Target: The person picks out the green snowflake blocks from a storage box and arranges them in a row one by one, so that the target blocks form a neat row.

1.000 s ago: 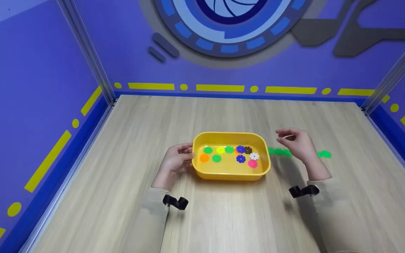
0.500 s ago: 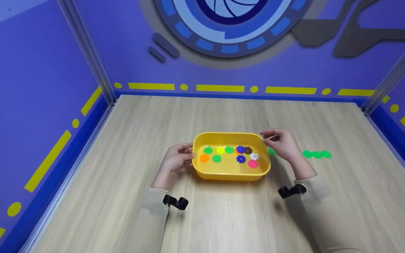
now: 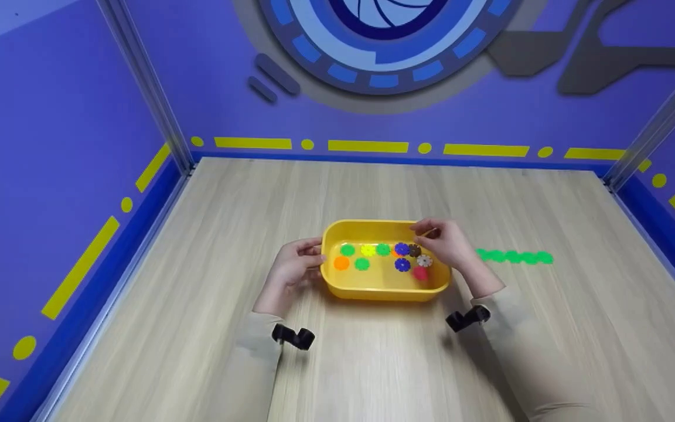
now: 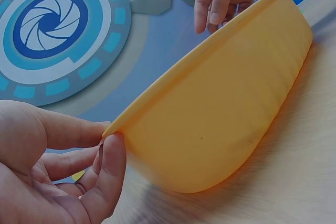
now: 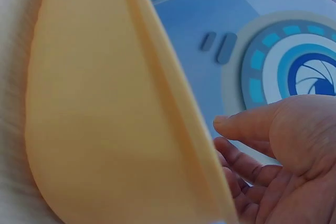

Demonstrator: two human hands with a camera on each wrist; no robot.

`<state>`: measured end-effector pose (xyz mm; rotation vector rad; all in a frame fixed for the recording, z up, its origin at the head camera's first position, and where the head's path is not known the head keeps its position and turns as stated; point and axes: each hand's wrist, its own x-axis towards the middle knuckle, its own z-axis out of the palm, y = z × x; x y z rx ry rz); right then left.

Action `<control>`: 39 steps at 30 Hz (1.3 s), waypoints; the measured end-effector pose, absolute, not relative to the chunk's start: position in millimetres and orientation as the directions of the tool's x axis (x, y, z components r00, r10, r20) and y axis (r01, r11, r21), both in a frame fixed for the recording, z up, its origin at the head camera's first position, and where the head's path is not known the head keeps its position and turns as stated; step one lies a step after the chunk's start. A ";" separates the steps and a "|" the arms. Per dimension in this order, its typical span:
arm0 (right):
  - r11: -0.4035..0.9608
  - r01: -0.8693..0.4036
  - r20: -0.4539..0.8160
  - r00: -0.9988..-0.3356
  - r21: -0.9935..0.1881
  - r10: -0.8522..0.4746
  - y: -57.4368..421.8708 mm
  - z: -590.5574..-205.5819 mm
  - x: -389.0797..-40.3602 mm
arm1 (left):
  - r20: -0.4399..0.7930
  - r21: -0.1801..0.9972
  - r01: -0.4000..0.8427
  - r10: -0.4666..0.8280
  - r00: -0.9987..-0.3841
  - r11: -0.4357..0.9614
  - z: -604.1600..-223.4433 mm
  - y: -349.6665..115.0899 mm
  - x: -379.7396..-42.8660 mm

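A yellow plastic basin point(image 3: 381, 295) stands on the table with several flower-shaped discs inside, among them a white disc point(image 3: 424, 261), a pink disc point(image 3: 420, 274), a brown disc point(image 3: 414, 250), a blue disc point(image 3: 402, 265) and an orange disc point(image 3: 341, 263). My left hand point(image 3: 293, 266) pinches the basin's left rim between thumb and fingers, as the left wrist view shows close up. Over the right side of the basin hovers my right hand point(image 3: 452, 246), its fingers loosely bent. In the right wrist view no object shows between its thumb and fingers; the basin wall hides some fingertips.
To the right of the basin, a row of several green flower discs point(image 3: 516, 257) lies in a line on the wooden table point(image 3: 367, 363). Blue panels point(image 3: 361, 117) enclose the table at the back and both sides.
My right hand has moved left, from above the green row to over the basin's right end, uncovering more of that row. The left hand and basin have stayed in place.
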<state>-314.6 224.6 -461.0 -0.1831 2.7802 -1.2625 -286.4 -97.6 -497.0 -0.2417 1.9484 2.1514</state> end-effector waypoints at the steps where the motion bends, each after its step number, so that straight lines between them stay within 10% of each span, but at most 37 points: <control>1: 0.649 -0.074 -0.032 -0.988 -0.758 -0.150 222.1 -461.8 -315.1 | -0.276 0.955 -0.281 0.059 -0.959 -0.097 -497.1 -97.5 -286.4; 39: 0.792 -0.328 -0.028 -0.917 -0.515 -0.398 176.3 -495.3 -322.6 | -0.247 0.967 -0.250 0.059 -0.967 -0.049 -497.1 -98.8 -287.5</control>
